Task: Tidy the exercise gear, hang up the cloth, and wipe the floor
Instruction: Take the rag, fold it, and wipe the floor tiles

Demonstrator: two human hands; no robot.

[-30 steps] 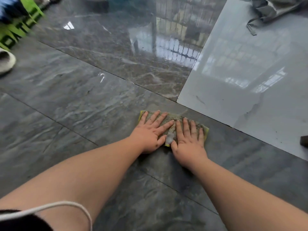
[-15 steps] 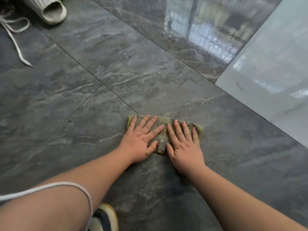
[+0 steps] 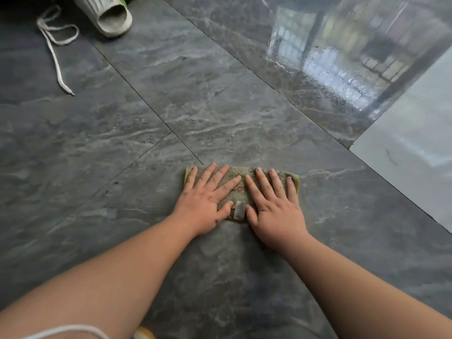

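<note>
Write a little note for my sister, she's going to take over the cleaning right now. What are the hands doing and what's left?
Left hand: flat, fingers spread, pressing on the cloth.
Right hand: flat on the same cloth, beside the left.
The cloth lies folded on the dark grey floor.
A slipper and a white lace lie at far left.
Wiping is under way; how much floor is done cannot be told. Later the cloth needs hanging up. No exercise gear can be made out from here, so check that too.
</note>
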